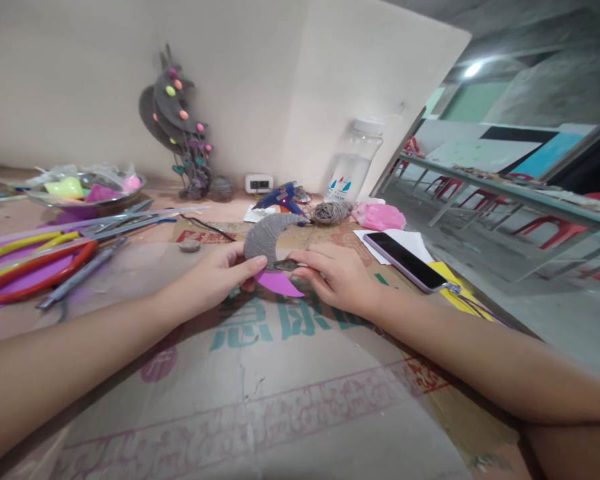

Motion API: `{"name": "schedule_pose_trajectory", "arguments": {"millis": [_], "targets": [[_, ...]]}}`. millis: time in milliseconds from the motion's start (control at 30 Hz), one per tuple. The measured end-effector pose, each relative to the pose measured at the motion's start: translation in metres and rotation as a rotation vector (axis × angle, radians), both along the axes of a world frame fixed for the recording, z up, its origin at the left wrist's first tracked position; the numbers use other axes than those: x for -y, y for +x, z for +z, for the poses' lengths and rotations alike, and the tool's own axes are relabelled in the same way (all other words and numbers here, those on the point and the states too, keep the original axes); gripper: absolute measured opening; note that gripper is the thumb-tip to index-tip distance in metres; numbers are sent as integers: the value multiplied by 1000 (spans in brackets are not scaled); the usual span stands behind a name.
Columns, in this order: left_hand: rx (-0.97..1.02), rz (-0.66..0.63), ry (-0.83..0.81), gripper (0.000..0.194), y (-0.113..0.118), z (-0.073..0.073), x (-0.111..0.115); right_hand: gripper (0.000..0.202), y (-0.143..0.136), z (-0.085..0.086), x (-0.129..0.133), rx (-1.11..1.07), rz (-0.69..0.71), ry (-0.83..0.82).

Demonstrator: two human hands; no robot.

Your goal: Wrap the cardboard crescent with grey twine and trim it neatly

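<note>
A crescent wrapped in grey yarn (266, 239) is held above the cardboard sheet (180, 400) at the middle of the view. My left hand (225, 270) pinches its lower left side, thumb on top. Below the crescent a curved purple piece (281, 284) sticks out. My right hand (333, 273) has its thumb and fingers closed on a small dark grey piece (286, 265) at the crescent's lower edge. Grey yarn runs near my right fingers toward a yarn ball (332, 212) behind them.
Behind stand a blue glue gun (283, 196), a white clock (259, 183), a water bottle (353, 163) and a decorated grey crescent (175, 113). Scissors with red and yellow handles (40, 283) and a bowl (90, 200) are left. A phone (405, 261) lies right.
</note>
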State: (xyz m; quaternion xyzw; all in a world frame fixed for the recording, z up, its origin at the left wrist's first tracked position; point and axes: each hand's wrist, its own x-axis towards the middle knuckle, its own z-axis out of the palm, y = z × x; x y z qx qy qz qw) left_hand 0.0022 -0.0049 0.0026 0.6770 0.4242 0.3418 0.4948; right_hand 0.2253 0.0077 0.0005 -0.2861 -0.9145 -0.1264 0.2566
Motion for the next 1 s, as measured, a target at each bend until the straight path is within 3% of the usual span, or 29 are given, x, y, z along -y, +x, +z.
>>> {"name": "schedule_pose_trajectory", "arguments": {"millis": [1000], "targets": [[-6, -42, 6, 21, 0, -2, -1, 31, -1, 1, 1, 89, -24, 36]]}}
